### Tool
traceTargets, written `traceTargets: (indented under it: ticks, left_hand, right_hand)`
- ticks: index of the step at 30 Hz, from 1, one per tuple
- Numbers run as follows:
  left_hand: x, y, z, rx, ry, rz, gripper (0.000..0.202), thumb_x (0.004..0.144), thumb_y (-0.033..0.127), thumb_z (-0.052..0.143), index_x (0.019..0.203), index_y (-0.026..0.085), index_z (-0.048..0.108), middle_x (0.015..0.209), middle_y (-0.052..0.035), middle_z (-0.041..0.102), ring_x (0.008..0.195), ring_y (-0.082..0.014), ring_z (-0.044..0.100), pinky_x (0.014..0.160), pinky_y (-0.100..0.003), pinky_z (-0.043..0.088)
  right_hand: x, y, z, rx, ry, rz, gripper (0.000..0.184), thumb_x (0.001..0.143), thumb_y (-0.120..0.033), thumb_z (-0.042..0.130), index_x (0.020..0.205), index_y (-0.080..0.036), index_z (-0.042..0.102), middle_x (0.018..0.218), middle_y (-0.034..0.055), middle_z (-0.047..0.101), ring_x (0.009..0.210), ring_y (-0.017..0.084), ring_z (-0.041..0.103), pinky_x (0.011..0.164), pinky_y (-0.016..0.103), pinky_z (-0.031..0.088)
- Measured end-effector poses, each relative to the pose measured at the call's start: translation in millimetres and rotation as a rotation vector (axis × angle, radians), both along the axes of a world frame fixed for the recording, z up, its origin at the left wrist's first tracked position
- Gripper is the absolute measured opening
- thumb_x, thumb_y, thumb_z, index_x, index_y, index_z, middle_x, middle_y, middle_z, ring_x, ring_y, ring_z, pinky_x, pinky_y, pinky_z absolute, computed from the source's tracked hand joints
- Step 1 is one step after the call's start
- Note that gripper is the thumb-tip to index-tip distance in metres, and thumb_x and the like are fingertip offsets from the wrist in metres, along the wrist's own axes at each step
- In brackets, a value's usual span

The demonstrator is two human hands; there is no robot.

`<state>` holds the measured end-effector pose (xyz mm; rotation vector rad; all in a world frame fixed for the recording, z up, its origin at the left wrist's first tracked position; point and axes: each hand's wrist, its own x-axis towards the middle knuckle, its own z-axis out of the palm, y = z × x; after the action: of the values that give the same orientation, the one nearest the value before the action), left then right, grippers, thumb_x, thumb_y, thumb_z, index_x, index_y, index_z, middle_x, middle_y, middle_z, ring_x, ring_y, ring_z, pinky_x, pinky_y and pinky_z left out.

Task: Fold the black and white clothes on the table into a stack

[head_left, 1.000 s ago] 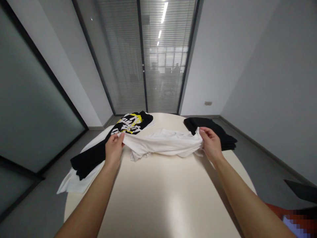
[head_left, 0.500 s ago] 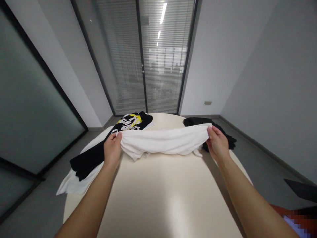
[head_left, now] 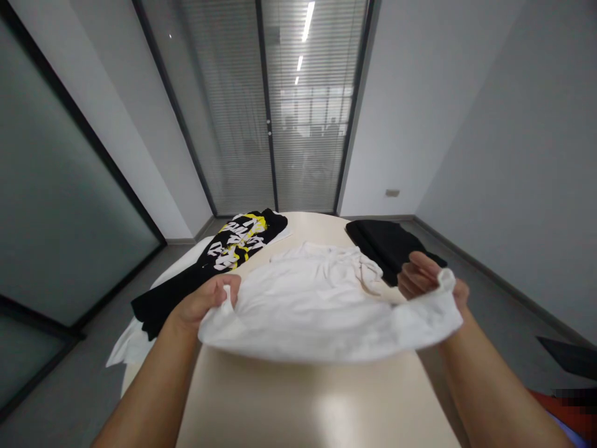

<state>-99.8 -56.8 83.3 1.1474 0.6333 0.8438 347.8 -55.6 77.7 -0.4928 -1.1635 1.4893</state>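
A white shirt (head_left: pixel 317 298) spreads over the middle of the table, its near edge raised and sagging between my two hands. My left hand (head_left: pixel 209 298) pinches the near left corner. At the near right corner, my right hand (head_left: pixel 429 283) grips the cloth, its fingers curled and partly hidden behind the fabric. The far part of the shirt lies wrinkled on the tabletop. To the left is a black garment with white and yellow print (head_left: pixel 242 239), beside my left hand. A folded black garment (head_left: pixel 380 239) lies just beyond my right hand.
The round cream table (head_left: pixel 261 398) carries all the clothes. White cloth (head_left: pixel 125 345) sticks out under the printed black garment and hangs over the left edge. A dark flat object (head_left: pixel 569 356) and something red (head_left: pixel 564 417) are at the lower right.
My hands have come nearer and further apart, drawing the shirt's near edge toward me. The shirt, earlier a narrow bunched strip held up, now lies spread out behind that edge.
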Motion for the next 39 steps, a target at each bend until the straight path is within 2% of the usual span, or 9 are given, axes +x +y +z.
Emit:
traceTargets:
  ticks: [5,10,13,16,22,27,33,36,39]
  left_hand:
    - [-5,-2,1.0,0.103,0.176,-0.292,0.053,0.06,0.062,0.087,0.061,0.014,0.064,0.053,-0.0027,0.062,0.045,-0.0086,0.051,0.044,-0.017,0.034]
    - [-4,1,5.3,-0.001,0.376,-0.542,0.062,0.045,0.066,0.09,0.072,0.013,0.071,0.06,-0.0076,0.071,0.044,-0.0133,0.056,0.044,-0.02,0.038]
    - [0,-6,12.9,-0.061,0.4,-0.62,0.072,0.054,0.079,0.078,0.084,0.014,0.075,0.07,-0.0151,0.075,0.051,-0.0224,0.065,0.046,-0.027,0.045]
    - [14,-6,13.2,-0.04,0.424,-0.522,0.07,0.068,0.079,0.07,0.096,0.015,0.075,0.073,-0.0171,0.076,0.06,-0.0279,0.07,0.047,-0.03,0.046]
    - [45,24,-35.4,0.538,0.696,0.387,0.043,0.077,0.043,0.077,0.113,0.021,0.073,0.126,-0.0154,0.068,0.119,-0.0301,0.063,0.097,-0.041,0.051]
    - [42,27,-54.4,0.718,0.95,0.139,0.046,0.078,0.031,0.074,0.124,0.027,0.071,0.14,-0.011,0.058,0.129,-0.029,0.053,0.114,-0.042,0.036]
    - [42,8,-30.6,0.423,0.944,-0.056,0.035,0.087,0.05,0.06,0.086,0.019,0.077,0.079,-0.0059,0.072,0.068,-0.0206,0.066,0.06,-0.027,0.045]
    - [45,10,-31.3,0.27,0.91,0.118,0.036,0.087,0.051,0.058,0.1,0.02,0.073,0.065,-0.002,0.07,0.047,-0.0164,0.058,0.049,-0.025,0.035]
    - [48,18,-38.4,0.331,1.014,0.425,0.039,0.082,0.041,0.065,0.115,0.021,0.069,0.051,0.002,0.064,0.043,-0.0173,0.054,0.052,-0.026,0.033]
  right_hand:
    - [5,-2,-16.7,0.033,-0.112,0.617,0.042,0.062,-0.044,0.089,0.061,-0.02,0.054,0.06,0.0033,0.067,0.044,0.01,0.058,0.041,0.016,0.045]
    - [0,0,-14.8,-0.066,-0.201,0.83,0.03,0.073,-0.036,0.084,0.081,-0.013,0.067,0.076,0.0076,0.073,0.05,0.015,0.069,0.035,0.014,0.044]
    - [-8,1,-6.1,-0.107,-0.367,0.654,0.044,0.071,-0.045,0.086,0.098,-0.015,0.068,0.07,0.0036,0.07,0.046,0.014,0.066,0.033,0.014,0.039]
    - [-23,13,-4.3,-0.074,-0.483,0.161,0.052,0.072,-0.054,0.083,0.106,-0.018,0.067,0.061,-0.004,0.06,0.044,0.01,0.056,0.036,0.015,0.033]
    - [-38,44,-34.4,0.171,-0.966,-0.537,0.045,0.086,-0.051,0.068,0.116,-0.018,0.07,0.078,0.0019,0.064,0.059,0.012,0.053,0.057,0.026,0.047]
    - [-36,46,-52.3,0.37,-1.191,-0.419,0.056,0.082,-0.043,0.072,0.133,-0.022,0.063,0.121,0.0103,0.062,0.079,0.017,0.06,0.081,0.034,0.052]
    - [-37,36,-40.6,0.219,-1.295,-0.142,0.042,0.074,-0.045,0.077,0.108,-0.02,0.075,0.105,0.0089,0.07,0.084,0.022,0.064,0.08,0.032,0.051]
    - [-38,34,-36.6,0.121,-1.242,-0.092,0.04,0.087,-0.052,0.063,0.107,-0.019,0.073,0.077,0.0033,0.069,0.068,0.019,0.062,0.066,0.028,0.048]
    - [-40,38,-40.3,0.081,-1.263,-0.295,0.051,0.093,-0.052,0.054,0.131,-0.019,0.061,0.064,-0.0007,0.064,0.053,0.017,0.057,0.058,0.027,0.043]
